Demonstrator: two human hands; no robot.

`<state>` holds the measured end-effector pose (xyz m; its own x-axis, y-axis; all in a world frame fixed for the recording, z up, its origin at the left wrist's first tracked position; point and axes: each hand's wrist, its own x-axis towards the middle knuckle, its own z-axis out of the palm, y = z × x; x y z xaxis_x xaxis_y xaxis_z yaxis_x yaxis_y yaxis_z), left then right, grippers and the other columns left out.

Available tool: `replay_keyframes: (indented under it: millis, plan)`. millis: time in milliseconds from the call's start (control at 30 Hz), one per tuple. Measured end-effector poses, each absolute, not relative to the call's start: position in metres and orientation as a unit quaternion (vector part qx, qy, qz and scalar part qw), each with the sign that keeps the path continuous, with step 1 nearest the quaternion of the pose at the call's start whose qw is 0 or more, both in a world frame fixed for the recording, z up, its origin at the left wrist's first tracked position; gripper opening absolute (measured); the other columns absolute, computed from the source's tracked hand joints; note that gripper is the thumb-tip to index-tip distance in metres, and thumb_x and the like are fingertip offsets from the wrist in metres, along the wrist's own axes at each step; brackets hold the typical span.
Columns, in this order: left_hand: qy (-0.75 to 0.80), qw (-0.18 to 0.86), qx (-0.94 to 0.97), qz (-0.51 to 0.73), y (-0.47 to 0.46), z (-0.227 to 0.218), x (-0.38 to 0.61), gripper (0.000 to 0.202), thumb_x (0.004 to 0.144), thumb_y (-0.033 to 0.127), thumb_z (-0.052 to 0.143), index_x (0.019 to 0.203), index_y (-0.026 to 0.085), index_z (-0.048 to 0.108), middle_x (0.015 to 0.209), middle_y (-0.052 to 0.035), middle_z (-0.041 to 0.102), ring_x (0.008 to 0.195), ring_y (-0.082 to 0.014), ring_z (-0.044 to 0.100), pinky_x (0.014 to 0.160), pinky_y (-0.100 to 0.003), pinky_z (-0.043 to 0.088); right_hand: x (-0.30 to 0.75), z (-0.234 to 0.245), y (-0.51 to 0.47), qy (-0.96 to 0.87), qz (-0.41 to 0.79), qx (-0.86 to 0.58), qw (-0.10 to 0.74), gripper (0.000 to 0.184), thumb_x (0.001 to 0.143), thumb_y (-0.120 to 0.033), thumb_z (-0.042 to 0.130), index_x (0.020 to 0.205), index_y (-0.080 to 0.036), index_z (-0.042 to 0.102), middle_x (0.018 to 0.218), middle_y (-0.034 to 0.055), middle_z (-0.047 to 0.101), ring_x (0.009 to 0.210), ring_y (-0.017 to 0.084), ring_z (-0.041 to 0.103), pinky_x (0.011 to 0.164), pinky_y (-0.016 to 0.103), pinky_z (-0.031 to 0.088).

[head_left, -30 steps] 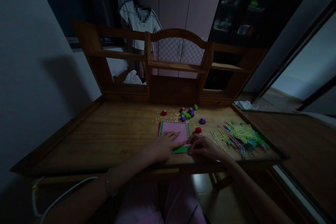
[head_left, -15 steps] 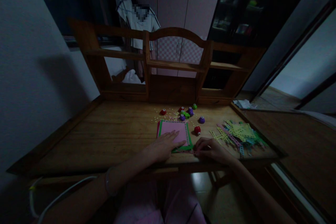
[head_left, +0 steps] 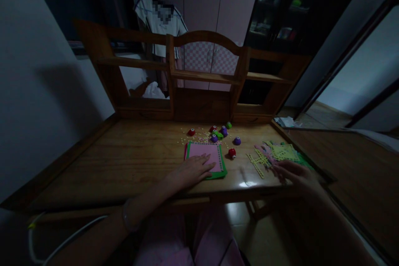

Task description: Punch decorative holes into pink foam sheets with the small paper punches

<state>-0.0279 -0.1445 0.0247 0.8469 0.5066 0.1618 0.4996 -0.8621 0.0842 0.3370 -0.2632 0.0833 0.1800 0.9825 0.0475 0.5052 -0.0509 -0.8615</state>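
Your left hand point(head_left: 193, 171) is flat on the pink sheet point(head_left: 201, 150), fingers slightly apart. Right hand point(head_left: 294, 173) is at the strips point(head_left: 285, 151); can't tell if its fingers grip any. Sheet's over green point(head_left: 218, 175), near front of wooden tabletop point(head_left: 134, 153). Hutch point(head_left: 204, 76) behind, room dim.

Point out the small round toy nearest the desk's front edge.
The red toy just right of the pink sheet; the other toys, purple, green and red alike, all sit farther back.
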Motion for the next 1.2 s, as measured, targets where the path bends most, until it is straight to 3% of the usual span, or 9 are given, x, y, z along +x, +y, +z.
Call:
replay_keyframes:
  millis: [133,300,400,500,767,900,1000,1100,1200]
  plan:
    - [0.265,-0.050,0.959,0.089,-0.151,0.020,-0.021,0.036,0.094,0.024,0.036,0.129,0.020,0.044,0.137,-0.0144,0.045,0.123,-0.0266,0.046,0.095,-0.040,0.042,0.360,0.086,-0.261,-0.515,0.208,-0.704,0.444,0.047,0.069,-0.057,0.067,0.092,-0.016,0.068,0.076,0.0078,0.068,0.061,0.018,0.060,0.053,0.027,0.046]
    - [0.260,-0.076,0.960,0.067,-0.166,0.027,-0.007,0.034,0.087,0.005,0.040,0.118,0.012,0.050,0.120,-0.0182,0.057,0.108,-0.0271,0.058,0.079,-0.039,0.050,0.369,0.067,-0.244,-0.485,0.017,-0.759,0.434,0.049,0.079,-0.055,0.054,0.103,-0.014,0.063,0.076,0.0108,0.068,0.065,0.024,0.064,0.059,0.034,0.049]
    - [0.292,-0.073,0.950,0.085,-0.173,0.035,-0.008,0.033,0.086,0.003,0.040,0.115,0.010,0.053,0.117,-0.0174,0.060,0.106,-0.0262,0.059,0.082,-0.040,0.049,0.355,0.061,-0.236,-0.503,-0.143,-0.760,0.386,0.047,0.082,-0.047,0.051,0.117,-0.015,0.054,0.101,0.0147,0.063,0.085,0.028,0.062,0.076,0.042,0.048]
    - [0.333,-0.068,0.930,0.142,-0.174,0.040,-0.026,0.034,0.086,0.004,0.041,0.116,0.010,0.055,0.121,-0.0160,0.059,0.111,-0.0266,0.057,0.088,-0.042,0.048,0.329,0.064,-0.230,-0.534,-0.221,-0.731,0.363,0.048,0.084,-0.039,0.051,0.125,-0.016,0.047,0.121,0.0172,0.051,0.110,0.033,0.050,0.088,0.047,0.042]
    - [0.355,0.084,0.840,0.401,-0.167,0.046,-0.073,0.030,0.091,0.021,0.045,0.117,0.022,0.059,0.123,-0.0019,0.061,0.112,-0.0155,0.058,0.099,-0.033,0.045,0.235,0.077,-0.211,-0.720,-0.115,-0.565,0.386,0.044,0.087,-0.027,0.052,0.130,-0.023,0.043,0.128,0.0112,0.048,0.118,0.029,0.044,0.100,0.048,0.035]
    - [0.314,0.176,0.815,0.453,-0.164,0.047,-0.076,0.027,0.091,0.023,0.046,0.111,0.021,0.064,0.124,-0.0025,0.060,0.115,-0.0170,0.055,0.102,-0.036,0.044,0.196,0.078,-0.200,-0.785,-0.099,-0.492,0.363,0.048,0.085,-0.024,0.057,0.132,-0.027,0.043,0.132,0.0088,0.047,0.122,0.029,0.041,0.105,0.053,0.028]
    - [0.296,0.214,0.819,0.443,-0.158,0.043,-0.080,0.027,0.092,0.024,0.044,0.107,0.020,0.066,0.123,-0.0038,0.060,0.117,-0.0173,0.054,0.102,-0.037,0.043,0.185,0.071,-0.191,-0.821,-0.103,-0.446,0.340,0.035,0.087,-0.019,0.054,0.121,-0.028,0.053,0.128,0.0069,0.051,0.120,0.027,0.043,0.104,0.051,0.030]
    - [0.318,0.177,0.837,0.410,-0.149,0.037,-0.085,0.026,0.091,0.026,0.045,0.106,0.021,0.066,0.122,-0.0036,0.061,0.119,-0.0174,0.052,0.105,-0.041,0.039,0.184,0.060,-0.187,-0.852,-0.108,-0.419,0.295,0.025,0.088,-0.013,0.051,0.107,-0.025,0.061,0.122,0.0070,0.055,0.113,0.026,0.048,0.097,0.046,0.036]
    - [0.325,0.067,0.880,0.340,-0.146,0.037,-0.085,0.026,0.089,0.028,0.051,0.112,0.023,0.062,0.129,-0.0031,0.056,0.126,-0.0195,0.044,0.111,-0.048,0.026,0.183,0.051,-0.190,-0.869,-0.119,-0.422,0.231,0.024,0.086,-0.010,0.052,0.105,-0.021,0.061,0.116,0.0091,0.058,0.104,0.026,0.051,0.089,0.042,0.041]
